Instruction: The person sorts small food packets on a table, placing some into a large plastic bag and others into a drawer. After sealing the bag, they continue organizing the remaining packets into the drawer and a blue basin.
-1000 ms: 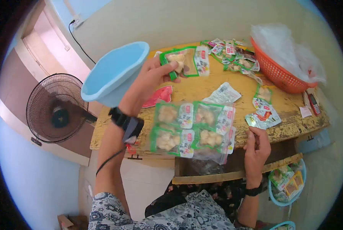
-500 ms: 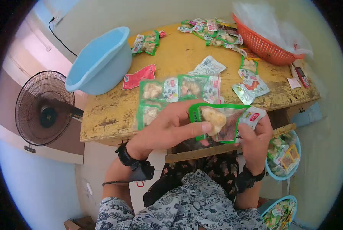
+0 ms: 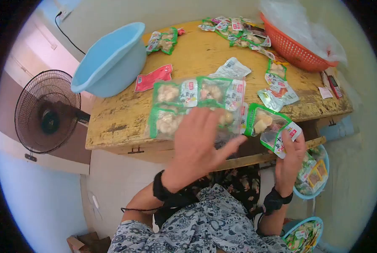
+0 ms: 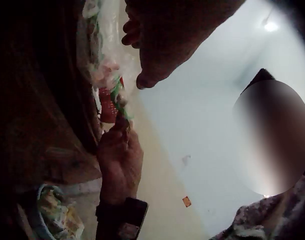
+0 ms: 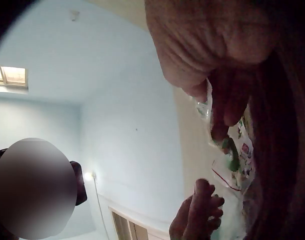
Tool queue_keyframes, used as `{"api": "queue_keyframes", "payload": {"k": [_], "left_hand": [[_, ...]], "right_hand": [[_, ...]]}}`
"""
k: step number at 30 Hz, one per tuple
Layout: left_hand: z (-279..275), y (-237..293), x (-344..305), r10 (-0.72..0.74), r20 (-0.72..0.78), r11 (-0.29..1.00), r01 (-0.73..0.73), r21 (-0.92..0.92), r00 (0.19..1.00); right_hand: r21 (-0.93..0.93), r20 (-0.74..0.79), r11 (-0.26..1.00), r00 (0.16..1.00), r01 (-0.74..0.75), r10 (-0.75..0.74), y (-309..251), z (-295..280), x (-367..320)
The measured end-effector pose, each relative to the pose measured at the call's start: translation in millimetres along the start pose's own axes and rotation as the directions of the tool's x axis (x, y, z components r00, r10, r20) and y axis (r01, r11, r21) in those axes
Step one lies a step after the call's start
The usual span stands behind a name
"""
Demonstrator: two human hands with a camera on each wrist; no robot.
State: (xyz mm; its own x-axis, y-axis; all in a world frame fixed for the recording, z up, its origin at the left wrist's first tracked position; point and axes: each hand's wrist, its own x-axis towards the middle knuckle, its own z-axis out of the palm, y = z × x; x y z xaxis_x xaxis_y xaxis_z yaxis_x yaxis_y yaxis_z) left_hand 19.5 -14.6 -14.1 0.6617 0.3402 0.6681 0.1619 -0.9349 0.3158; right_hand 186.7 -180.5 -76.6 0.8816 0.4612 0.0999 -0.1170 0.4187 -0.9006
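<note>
My right hand [image 3: 290, 158] pinches the printed corner of a green-edged snack packet [image 3: 263, 122] with pale chunks inside, beyond the table's front edge. In the right wrist view, that hand's fingers stand close above the wrapping. My left hand [image 3: 197, 145] is spread, thumb pointing toward the packet, and holds nothing. It hovers over a large clear bag [image 3: 188, 90] of similar green-edged packets, hiding part of its lower row. In the left wrist view, the left fingertips stand apart from the packet that the right hand holds.
A blue basin [image 3: 112, 63] stands at the left, near a red packet [image 3: 154, 78]. Several packets [image 3: 234, 31] lie piled beside a red basket [image 3: 296, 48]. Silver packets [image 3: 277, 96] lie to the right. Below is an open drawer [image 3: 256, 159]; tubs [image 3: 310, 192] of packets stand on the right.
The left hand brought the snack packet from the back left to the front, where both hands held it. Now the left hand has let go and moved left over the bag; the right keeps hold.
</note>
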Motion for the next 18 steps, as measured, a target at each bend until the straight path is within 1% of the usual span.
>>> {"api": "queue_keyframes", "payload": {"k": [3,5,8,11,15,18], "left_hand": [[16,7,0,-0.012,0.038,1.000,0.011,0.017,0.999],[27,4,0,-0.023,0.061,1.000,0.022,0.015,0.998],[32,-1,-4,-0.108,0.066,0.983,0.116,-0.141,0.992],[26,3,-2,-0.152,0.026,0.959,0.154,-0.238,0.988],[19,4,0,-0.201,0.058,0.937,0.209,-0.281,0.978],[20,0,-1,-0.229,0.056,0.922,0.235,-0.307,0.972]], "right_hand": [[0.045,0.004,0.998,0.999,-0.045,0.045,-3,17,-3],[0.041,0.055,0.997,0.996,-0.071,0.068,3,14,-4],[0.033,0.106,0.997,0.992,-0.075,0.071,12,11,0],[0.028,0.132,0.993,0.985,-0.112,0.107,7,21,2],[0.049,0.155,0.989,0.980,-0.137,0.128,2,31,8],[0.091,0.123,0.991,0.989,-0.095,0.083,-1,32,12]]}}
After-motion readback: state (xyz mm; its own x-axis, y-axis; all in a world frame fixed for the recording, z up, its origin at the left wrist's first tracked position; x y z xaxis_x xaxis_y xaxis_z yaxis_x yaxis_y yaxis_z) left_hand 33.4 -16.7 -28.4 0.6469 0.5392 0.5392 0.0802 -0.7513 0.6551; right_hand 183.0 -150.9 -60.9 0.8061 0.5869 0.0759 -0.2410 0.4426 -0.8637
